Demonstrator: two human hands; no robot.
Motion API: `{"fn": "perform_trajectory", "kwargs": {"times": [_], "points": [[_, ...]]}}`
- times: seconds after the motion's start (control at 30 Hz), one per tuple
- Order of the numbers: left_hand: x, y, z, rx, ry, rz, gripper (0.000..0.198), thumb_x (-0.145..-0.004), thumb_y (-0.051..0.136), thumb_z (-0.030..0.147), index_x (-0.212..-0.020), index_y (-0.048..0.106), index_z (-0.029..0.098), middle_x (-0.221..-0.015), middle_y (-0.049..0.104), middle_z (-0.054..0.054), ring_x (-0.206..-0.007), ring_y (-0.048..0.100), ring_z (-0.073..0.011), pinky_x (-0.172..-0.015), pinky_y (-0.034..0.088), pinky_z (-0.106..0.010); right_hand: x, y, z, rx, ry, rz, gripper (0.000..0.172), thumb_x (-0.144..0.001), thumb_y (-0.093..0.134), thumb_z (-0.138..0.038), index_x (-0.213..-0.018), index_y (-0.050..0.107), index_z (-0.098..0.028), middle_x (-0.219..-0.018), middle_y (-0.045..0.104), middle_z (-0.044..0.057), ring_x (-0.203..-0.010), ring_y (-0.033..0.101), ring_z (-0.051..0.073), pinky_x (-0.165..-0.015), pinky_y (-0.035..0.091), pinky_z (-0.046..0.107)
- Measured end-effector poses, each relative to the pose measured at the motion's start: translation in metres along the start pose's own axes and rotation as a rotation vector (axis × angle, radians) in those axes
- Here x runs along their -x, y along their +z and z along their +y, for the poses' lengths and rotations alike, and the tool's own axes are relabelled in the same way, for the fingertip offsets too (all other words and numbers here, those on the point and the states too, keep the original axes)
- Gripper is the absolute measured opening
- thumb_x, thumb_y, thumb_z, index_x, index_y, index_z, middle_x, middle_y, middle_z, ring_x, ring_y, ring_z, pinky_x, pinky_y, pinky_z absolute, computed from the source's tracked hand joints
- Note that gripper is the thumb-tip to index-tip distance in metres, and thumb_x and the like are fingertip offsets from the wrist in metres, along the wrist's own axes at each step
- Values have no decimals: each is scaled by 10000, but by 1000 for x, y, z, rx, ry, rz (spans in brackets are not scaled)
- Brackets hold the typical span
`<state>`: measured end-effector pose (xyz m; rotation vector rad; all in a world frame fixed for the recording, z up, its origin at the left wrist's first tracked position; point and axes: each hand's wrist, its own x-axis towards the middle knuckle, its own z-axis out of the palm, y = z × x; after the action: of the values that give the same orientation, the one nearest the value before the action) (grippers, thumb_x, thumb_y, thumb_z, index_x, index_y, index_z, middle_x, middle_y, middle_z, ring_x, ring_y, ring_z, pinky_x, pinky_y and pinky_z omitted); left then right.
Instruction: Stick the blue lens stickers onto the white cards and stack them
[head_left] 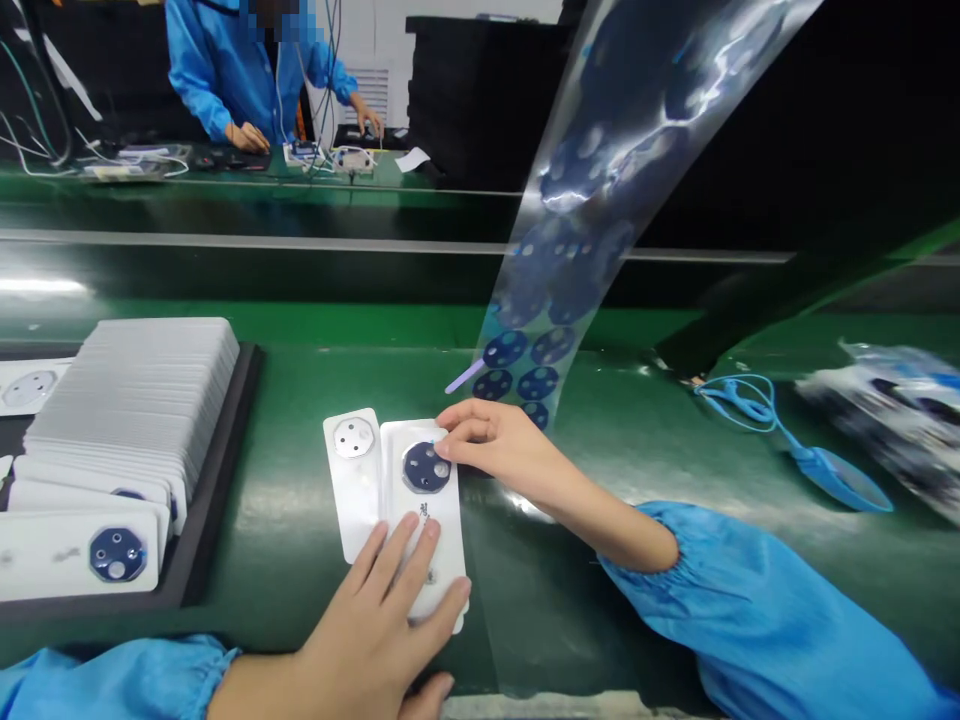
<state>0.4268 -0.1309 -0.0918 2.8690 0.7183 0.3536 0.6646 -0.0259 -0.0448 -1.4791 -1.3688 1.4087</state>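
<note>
My left hand (pixel 375 625), fingers released flat, pins the cover (pixel 442 520); right hand (pixel 499 448) pinches lens sticker (pixel 424 468) on; second cover (pixel 354 490) bare.

Two white covers (pixel 355 490) lie on the belt (pixel 637 460), with perhaps five distinct film stickers (pixel 505 349).

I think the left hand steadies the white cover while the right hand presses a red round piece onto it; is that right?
Not quite: the head view shows the round piece is dark blue, not red. The left hand and right hand are as you say.
</note>
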Motion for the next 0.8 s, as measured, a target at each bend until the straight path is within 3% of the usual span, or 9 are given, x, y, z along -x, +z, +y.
{"fn": "perform_trajectory", "kwargs": {"times": [0.3,0.6,0.8], "points": [[0,-4,0,31,-20,-23,841,-748,704,292,-1527,398,202,-1672,147,-225,-1515,189,-484,-1178,243,-627,-4,1,0,-10,74,-13,426,-672,828,-321,-1035,645,-194,-710,739,1,-819,734,251,-841,543,400],[-2,-5,1,41,-17,-49,860,-733,721,297,-1523,397,191,-1634,209,-270,-1502,217,-497,-1169,241,-639,-9,-1,0,44,66,-22,451,-682,828,-286,-1076,627,-197,-718,754,13,-960,734,294,-899,541,437],[-2,-6,1,49,-14,-42,858,-731,720,281,-1518,395,180,-1631,207,-276,-1499,221,-500,-1179,208,-630,-10,-1,0,13,97,-27,482,-668,853,-278,-1086,631,-188,-723,749,11,-891,737,276,-856,551,413]]}}
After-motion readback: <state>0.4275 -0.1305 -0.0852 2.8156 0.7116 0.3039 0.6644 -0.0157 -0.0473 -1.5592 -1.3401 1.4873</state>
